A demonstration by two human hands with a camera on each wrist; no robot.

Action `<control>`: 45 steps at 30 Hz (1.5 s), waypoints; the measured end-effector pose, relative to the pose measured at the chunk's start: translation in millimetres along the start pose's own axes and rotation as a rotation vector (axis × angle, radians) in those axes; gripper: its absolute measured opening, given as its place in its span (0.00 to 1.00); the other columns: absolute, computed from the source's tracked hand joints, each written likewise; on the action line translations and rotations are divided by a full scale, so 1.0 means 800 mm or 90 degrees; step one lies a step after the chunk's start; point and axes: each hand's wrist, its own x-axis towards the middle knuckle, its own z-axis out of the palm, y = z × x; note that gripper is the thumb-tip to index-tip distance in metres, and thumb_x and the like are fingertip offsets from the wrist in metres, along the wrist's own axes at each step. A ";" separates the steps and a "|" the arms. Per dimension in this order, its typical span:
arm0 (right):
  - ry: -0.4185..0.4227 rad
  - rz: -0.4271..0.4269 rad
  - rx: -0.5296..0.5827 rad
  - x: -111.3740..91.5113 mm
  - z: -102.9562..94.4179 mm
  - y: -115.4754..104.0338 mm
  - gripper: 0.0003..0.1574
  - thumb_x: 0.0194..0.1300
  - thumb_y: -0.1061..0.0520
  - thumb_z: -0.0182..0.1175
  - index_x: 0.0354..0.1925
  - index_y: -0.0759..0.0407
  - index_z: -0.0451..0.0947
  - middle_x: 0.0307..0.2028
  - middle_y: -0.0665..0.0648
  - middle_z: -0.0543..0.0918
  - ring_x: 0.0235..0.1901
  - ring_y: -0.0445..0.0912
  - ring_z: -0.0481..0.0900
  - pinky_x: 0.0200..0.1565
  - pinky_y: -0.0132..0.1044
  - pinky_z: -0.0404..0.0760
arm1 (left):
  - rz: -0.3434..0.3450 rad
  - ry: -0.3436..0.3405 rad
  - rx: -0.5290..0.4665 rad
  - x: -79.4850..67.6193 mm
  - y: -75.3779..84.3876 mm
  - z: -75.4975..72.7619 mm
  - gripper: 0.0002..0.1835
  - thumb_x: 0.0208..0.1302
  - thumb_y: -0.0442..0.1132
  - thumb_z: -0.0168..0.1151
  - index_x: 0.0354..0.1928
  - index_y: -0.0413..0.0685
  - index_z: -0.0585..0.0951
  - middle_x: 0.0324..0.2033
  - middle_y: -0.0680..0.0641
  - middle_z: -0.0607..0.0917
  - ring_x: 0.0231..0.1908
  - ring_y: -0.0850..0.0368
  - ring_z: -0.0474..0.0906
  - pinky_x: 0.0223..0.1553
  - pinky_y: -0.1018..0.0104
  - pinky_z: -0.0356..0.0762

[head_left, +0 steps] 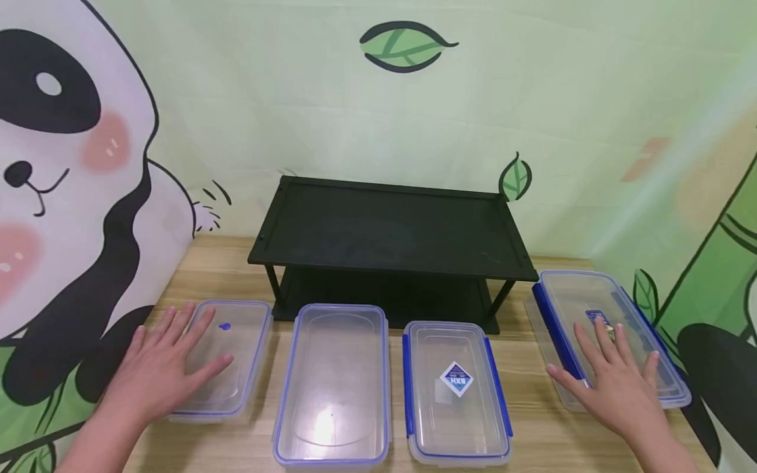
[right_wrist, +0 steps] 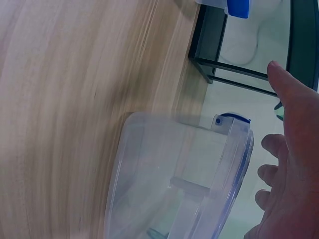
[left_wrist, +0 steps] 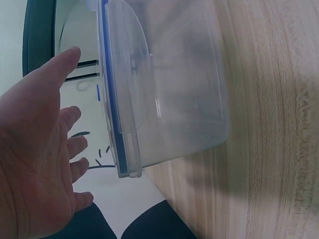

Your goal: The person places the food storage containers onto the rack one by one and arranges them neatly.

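Note:
My left hand (head_left: pixel 162 368), palm down with fingers straight and spread, is over the leftmost clear food container (head_left: pixel 239 361), which has a blue-edged lid. The left wrist view shows a gap between fingers and lid (left_wrist: pixel 112 99). On the far right, my right hand (head_left: pixel 618 387) is spread over another clear container (head_left: pixel 582 289) with blue side clips and a small label. Its fingers stay a little off the lid in the right wrist view. Neither hand holds anything. Two more lidded containers lie between the hands: a larger one (head_left: pixel 337 381) and one with blue clips and a diamond sticker (head_left: pixel 452 424).
Behind the containers stands a black two-tier rack (head_left: pixel 390 226), its lower shelf (head_left: pixel 378 289) close to the middle containers. All stand on a wood-grain table (head_left: pixel 520 368). A pale green cloth backdrop (head_left: pixel 284 85) with a panda and leaves rises behind and at the sides.

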 end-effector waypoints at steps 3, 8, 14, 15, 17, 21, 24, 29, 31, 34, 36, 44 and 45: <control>-0.002 0.000 0.001 0.000 0.001 0.000 0.68 0.70 0.19 0.56 0.86 0.57 0.46 0.84 0.71 0.38 0.81 0.72 0.28 0.65 0.83 0.18 | 0.002 0.004 -0.004 0.000 0.000 0.002 0.53 0.72 0.75 0.54 0.85 0.49 0.56 0.82 0.29 0.53 0.79 0.23 0.47 0.72 0.18 0.40; -0.004 -0.005 0.003 0.001 0.003 -0.003 0.68 0.70 0.19 0.56 0.86 0.57 0.45 0.84 0.71 0.38 0.82 0.71 0.28 0.65 0.82 0.16 | 0.002 0.003 -0.008 0.000 -0.001 0.004 0.53 0.72 0.75 0.54 0.86 0.50 0.55 0.82 0.29 0.53 0.80 0.24 0.46 0.72 0.18 0.39; 0.010 -0.016 0.022 0.004 0.005 -0.009 0.67 0.71 0.21 0.58 0.86 0.58 0.45 0.84 0.72 0.39 0.82 0.70 0.29 0.67 0.81 0.17 | 0.000 -0.012 -0.007 0.002 0.000 0.004 0.53 0.72 0.74 0.54 0.86 0.49 0.54 0.82 0.29 0.51 0.80 0.23 0.44 0.72 0.18 0.37; 0.015 -0.019 0.034 0.005 0.004 -0.010 0.67 0.72 0.22 0.58 0.86 0.59 0.45 0.84 0.72 0.40 0.82 0.70 0.30 0.67 0.80 0.17 | 0.001 -0.014 -0.008 0.003 0.000 0.004 0.53 0.72 0.75 0.54 0.86 0.49 0.54 0.82 0.28 0.51 0.80 0.22 0.44 0.72 0.18 0.38; 0.029 -0.029 0.059 0.008 0.003 -0.014 0.65 0.73 0.25 0.59 0.86 0.60 0.45 0.84 0.73 0.42 0.82 0.70 0.31 0.70 0.79 0.19 | 0.002 -0.017 -0.010 0.002 0.000 0.002 0.53 0.72 0.74 0.55 0.86 0.49 0.54 0.82 0.28 0.51 0.80 0.22 0.44 0.72 0.18 0.38; 0.054 -0.056 0.142 0.016 -0.003 -0.022 0.63 0.75 0.32 0.62 0.86 0.62 0.43 0.83 0.74 0.45 0.82 0.70 0.35 0.75 0.75 0.26 | 0.002 -0.019 -0.024 0.002 0.001 -0.004 0.54 0.71 0.74 0.56 0.86 0.50 0.54 0.83 0.30 0.51 0.80 0.24 0.44 0.72 0.18 0.40; 0.044 -0.057 0.202 0.024 -0.007 -0.032 0.62 0.77 0.34 0.61 0.86 0.61 0.41 0.83 0.74 0.45 0.82 0.71 0.38 0.74 0.78 0.37 | 0.002 -0.020 -0.040 0.001 -0.001 -0.010 0.54 0.71 0.74 0.57 0.86 0.49 0.53 0.82 0.30 0.53 0.80 0.24 0.45 0.71 0.18 0.42; 0.006 -0.024 0.277 0.044 -0.008 -0.047 0.61 0.79 0.33 0.57 0.87 0.59 0.36 0.84 0.74 0.43 0.80 0.76 0.44 0.68 0.82 0.52 | -0.005 -0.040 -0.078 -0.002 -0.007 -0.019 0.54 0.71 0.72 0.59 0.86 0.48 0.53 0.82 0.29 0.53 0.79 0.22 0.48 0.69 0.17 0.46; -0.006 -0.011 0.307 0.052 -0.005 -0.051 0.61 0.80 0.33 0.56 0.86 0.59 0.34 0.84 0.73 0.42 0.79 0.77 0.45 0.69 0.81 0.53 | -0.012 -0.056 -0.096 -0.004 -0.011 -0.022 0.55 0.71 0.72 0.59 0.86 0.47 0.53 0.83 0.29 0.52 0.78 0.21 0.48 0.68 0.16 0.48; 0.005 0.006 0.336 0.060 0.000 -0.058 0.61 0.79 0.34 0.57 0.86 0.58 0.34 0.84 0.71 0.42 0.79 0.76 0.47 0.71 0.78 0.55 | -0.019 -0.074 -0.116 -0.007 -0.016 -0.025 0.55 0.72 0.71 0.60 0.86 0.47 0.52 0.82 0.28 0.51 0.77 0.20 0.49 0.66 0.16 0.54; 0.020 0.009 0.352 0.063 0.003 -0.063 0.62 0.78 0.34 0.60 0.87 0.57 0.36 0.84 0.69 0.44 0.79 0.75 0.49 0.72 0.76 0.57 | -0.023 -0.079 -0.130 -0.009 -0.020 -0.026 0.55 0.72 0.70 0.60 0.86 0.47 0.51 0.82 0.27 0.51 0.77 0.19 0.51 0.64 0.16 0.58; 0.008 0.031 0.451 0.083 0.015 -0.076 0.61 0.79 0.34 0.59 0.87 0.55 0.36 0.85 0.66 0.44 0.82 0.67 0.48 0.76 0.64 0.58 | -0.045 -0.091 -0.201 -0.019 -0.032 -0.025 0.53 0.73 0.67 0.62 0.87 0.50 0.49 0.82 0.28 0.53 0.75 0.18 0.53 0.60 0.16 0.62; 0.004 0.039 0.465 0.085 0.016 -0.077 0.61 0.79 0.34 0.59 0.87 0.55 0.36 0.85 0.66 0.44 0.82 0.67 0.48 0.76 0.63 0.58 | -0.047 -0.093 -0.204 -0.019 -0.033 -0.025 0.53 0.74 0.66 0.61 0.87 0.50 0.48 0.81 0.27 0.53 0.75 0.17 0.54 0.60 0.16 0.62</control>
